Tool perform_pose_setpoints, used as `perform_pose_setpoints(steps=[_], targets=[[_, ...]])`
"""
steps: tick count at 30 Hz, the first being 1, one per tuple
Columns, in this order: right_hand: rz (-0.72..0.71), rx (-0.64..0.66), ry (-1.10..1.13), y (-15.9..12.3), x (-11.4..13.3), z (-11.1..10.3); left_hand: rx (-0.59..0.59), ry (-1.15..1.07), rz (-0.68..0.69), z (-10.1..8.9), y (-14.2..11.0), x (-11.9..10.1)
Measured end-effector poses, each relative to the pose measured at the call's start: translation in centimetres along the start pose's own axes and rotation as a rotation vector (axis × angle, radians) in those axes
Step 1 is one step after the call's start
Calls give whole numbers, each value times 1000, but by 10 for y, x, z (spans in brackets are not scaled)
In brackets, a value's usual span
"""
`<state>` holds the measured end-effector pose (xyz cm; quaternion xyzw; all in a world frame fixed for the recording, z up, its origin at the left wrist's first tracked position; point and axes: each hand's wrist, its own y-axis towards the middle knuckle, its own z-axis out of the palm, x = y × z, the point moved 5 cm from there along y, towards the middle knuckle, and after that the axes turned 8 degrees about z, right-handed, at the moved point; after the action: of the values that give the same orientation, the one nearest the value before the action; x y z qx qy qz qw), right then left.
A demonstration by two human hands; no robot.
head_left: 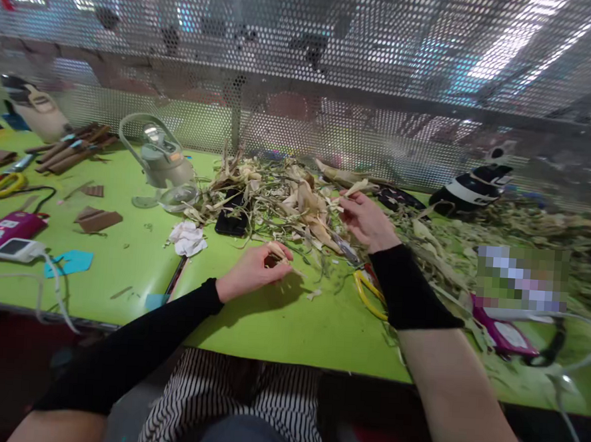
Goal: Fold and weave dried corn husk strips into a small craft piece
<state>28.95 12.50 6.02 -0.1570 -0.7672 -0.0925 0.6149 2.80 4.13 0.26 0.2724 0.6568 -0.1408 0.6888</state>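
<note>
My left hand point(255, 270) is just above the front of the green table, its fingers curled and pinching a small pale piece of dried husk point(276, 249). Farther to the right, my right hand point(368, 220) reaches over the edge of a loose heap of dried husks point(304, 198), with a pale husk strip point(357, 187) between thumb and fingers. Beneath the right wrist lie scissors with yellow handles point(368, 297), partly hidden by the black sleeve. A dark phone point(232, 222) lies partly under the heap, beside a crumpled white tissue point(188, 238).
A clear bottle with a handle point(166, 163) stands left of the heap, and a black bottle point(470, 190) leans at the right. Magenta devices with white cables point(10, 231) lie on the green tabletop point(278, 333). A perforated metal screen point(282, 107) rises along the back.
</note>
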Motion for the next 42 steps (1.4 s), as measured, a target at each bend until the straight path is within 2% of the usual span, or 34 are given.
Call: perform_pose_setpoints(steps=[3, 6, 9, 12, 18, 20, 23, 26, 29, 35, 42], targets=[[22, 111, 130, -37, -4, 13, -15, -51, -8, -2, 1, 1], [88, 301, 368, -74, -12, 36, -123, -114, -23, -8, 3, 2], [114, 385, 433, -101, -19, 57, -224, -189, -91, -12, 6, 6], [103, 418, 414, -114, -23, 70, -278, -245, -136, -14, 7, 7], [77, 445, 311, -112, -26, 64, -340, -281, -133, -19, 6, 3], [-8, 365, 307, -108, -23, 54, -339, -272, -129, -21, 6, 3], [-202, 157, 278, -105, -17, 37, -341, -264, -135, -22, 6, 3], [-309, 85, 83, -107, -14, 32, -331, -248, -146, -22, 6, 3], [-306, 140, -41, -108, -16, 35, -313, -236, -152, -22, 6, 2], [-93, 343, 4, -103, -30, 48, -332, -254, -137, -23, 5, -1], [20, 491, -70, -114, -28, 60, -338, -241, -147, -22, 5, -5]])
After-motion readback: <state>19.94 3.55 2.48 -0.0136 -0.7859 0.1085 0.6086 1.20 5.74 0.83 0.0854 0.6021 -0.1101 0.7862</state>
